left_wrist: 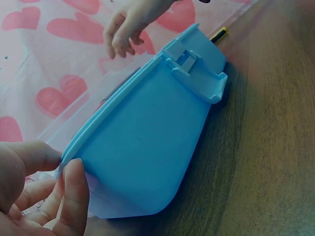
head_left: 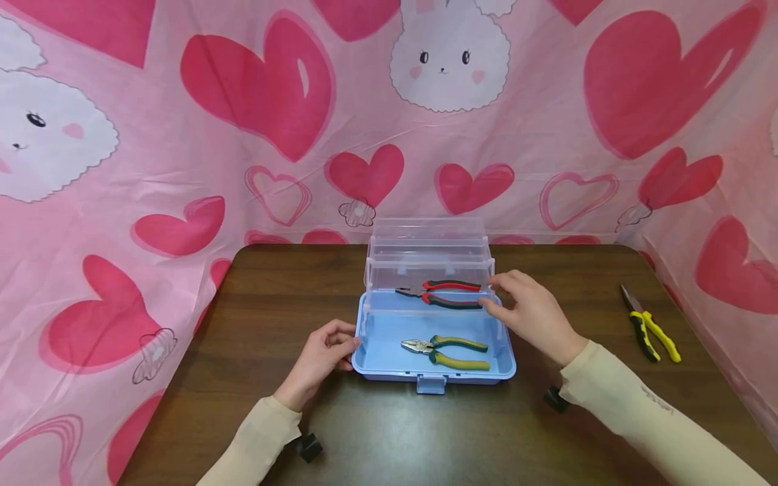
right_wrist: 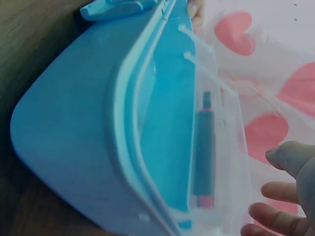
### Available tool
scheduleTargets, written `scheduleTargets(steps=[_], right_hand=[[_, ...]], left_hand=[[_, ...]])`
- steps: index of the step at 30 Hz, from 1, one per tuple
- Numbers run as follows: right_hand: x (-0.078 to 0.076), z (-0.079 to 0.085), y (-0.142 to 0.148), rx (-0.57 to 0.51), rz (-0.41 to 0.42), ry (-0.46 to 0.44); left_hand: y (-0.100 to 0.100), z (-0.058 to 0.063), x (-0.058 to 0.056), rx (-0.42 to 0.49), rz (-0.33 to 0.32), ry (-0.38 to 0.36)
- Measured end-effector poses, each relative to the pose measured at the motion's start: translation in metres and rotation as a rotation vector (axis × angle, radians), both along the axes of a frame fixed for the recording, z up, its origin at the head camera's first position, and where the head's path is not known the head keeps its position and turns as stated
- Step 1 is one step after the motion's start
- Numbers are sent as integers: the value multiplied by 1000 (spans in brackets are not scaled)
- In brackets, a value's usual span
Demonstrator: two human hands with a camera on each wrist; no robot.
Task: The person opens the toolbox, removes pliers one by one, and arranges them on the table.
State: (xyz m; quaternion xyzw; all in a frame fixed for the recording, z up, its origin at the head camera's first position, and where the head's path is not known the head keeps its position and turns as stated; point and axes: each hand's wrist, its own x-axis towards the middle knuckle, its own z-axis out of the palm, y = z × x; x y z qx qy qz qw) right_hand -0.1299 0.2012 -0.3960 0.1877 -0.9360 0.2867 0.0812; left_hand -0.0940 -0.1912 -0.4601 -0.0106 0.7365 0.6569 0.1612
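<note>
A light-blue toolbox [head_left: 389,376] stands with its clear lid [head_left: 428,228] and clear tray [head_left: 389,278] raised at the back. My left hand [head_left: 322,358] pinches the box's left rim between thumb and fingers, as the left wrist view shows. Red-and-black pliers [head_left: 452,297] lie in the clear tray. Pliers with yellow-green handles [head_left: 460,363] lie on the blue floor of the box. Beside the tray's right end is my right hand [head_left: 535,314], its fingers spread and slightly bent. In the right wrist view those fingers [right_wrist: 280,191] hold nothing.
Yellow-and-black long-nose pliers [head_left: 650,334] lie on the brown table [head_left: 273,290] to the right. A blue latch [head_left: 431,385] hangs down at the box's front. Pink heart-patterned cloth [head_left: 377,121] rises behind the table and at both sides.
</note>
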Motion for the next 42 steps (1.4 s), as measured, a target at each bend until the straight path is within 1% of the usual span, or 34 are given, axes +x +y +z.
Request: scheduleTargets(steps=[5, 9, 12, 17, 22, 30, 36, 42], right_hand=[[-5, -4, -15, 9, 57, -53], [-11, -6, -25, 18, 100, -64], [-16, -7, -32, 37, 111, -62], [-24, -9, -41, 75, 104, -99], [-30, -4, -48, 117, 108, -130], [-39, 6, -59, 211, 160, -177], [-43, 6, -64, 264, 172, -174], [-44, 6, -67, 303, 189, -121]], left_hand=[[1, 0, 0, -8, 4, 3], [1, 0, 0, -13, 4, 2], [1, 0, 0, -11, 3, 3], [0, 1, 0, -12, 1, -2], [1, 1, 0, -13, -2, -3], [1, 2, 0, -16, 17, -3], [2, 1, 1, -24, 20, -8], [2, 0, 0, -14, 16, -6]])
